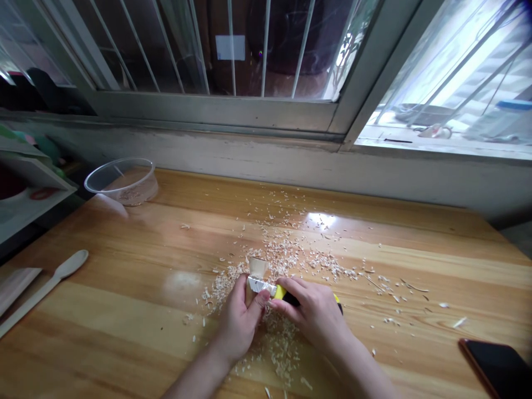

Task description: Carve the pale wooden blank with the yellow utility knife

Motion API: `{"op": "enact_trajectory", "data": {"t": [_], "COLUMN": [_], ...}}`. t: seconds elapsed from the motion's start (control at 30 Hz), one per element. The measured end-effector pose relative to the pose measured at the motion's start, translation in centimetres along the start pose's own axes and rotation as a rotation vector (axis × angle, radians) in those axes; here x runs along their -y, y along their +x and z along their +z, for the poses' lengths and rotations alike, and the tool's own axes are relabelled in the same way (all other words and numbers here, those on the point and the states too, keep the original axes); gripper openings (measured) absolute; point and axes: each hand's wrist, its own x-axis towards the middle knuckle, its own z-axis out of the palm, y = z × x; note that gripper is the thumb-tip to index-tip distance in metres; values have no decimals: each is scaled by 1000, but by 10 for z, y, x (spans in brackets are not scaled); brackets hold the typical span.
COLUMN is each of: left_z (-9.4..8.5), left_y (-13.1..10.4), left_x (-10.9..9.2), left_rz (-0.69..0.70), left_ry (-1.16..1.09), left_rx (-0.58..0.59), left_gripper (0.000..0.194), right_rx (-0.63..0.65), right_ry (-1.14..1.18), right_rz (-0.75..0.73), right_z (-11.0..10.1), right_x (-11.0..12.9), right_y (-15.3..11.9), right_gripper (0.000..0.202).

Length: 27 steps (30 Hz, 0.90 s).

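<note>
My left hand (240, 317) is wrapped round a small pale wooden piece (258, 267), whose flared upper end sticks up above the fingers. A yellow and black utility knife (281, 292) is gripped in my right hand (313, 310). Its silvery blade (261, 285) lies across the wood, close to my left thumb. Both hands are side by side, low over the table, among pale wood shavings (286, 252). The lower part of the wooden piece is hidden by my left hand.
On the wooden table (124, 266) a clear plastic bowl (143, 191) stands at the back left. A wooden spoon (70, 265) and a flat wood piece (16, 285) lie at the left edge. A phone (502, 368) is at the lower right. A barred window runs behind.
</note>
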Motion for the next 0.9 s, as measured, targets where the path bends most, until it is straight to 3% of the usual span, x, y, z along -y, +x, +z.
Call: {"op": "enact_trajectory", "data": {"t": [0.23, 0.4, 0.57, 0.9], "left_z": [3, 3, -1, 5], "left_y": [3, 3, 1, 5], "left_x": [3, 0, -3, -6], "left_rz": [-57, -126, -96, -164], "left_ry": [7, -71, 16, -23], "left_rx": [-93, -40, -43, -74], "left_gripper": [34, 35, 33, 39], "right_rx": [-135, -96, -8, -153], "right_ry": [-153, -84, -8, -178], "right_rz": [3, -12, -31, -6], "right_z": [6, 4, -2, 2], "right_x": [2, -1, -4, 1], "right_y": [-1, -1, 0, -2], "right_gripper": [54, 53, 52, 56]}}
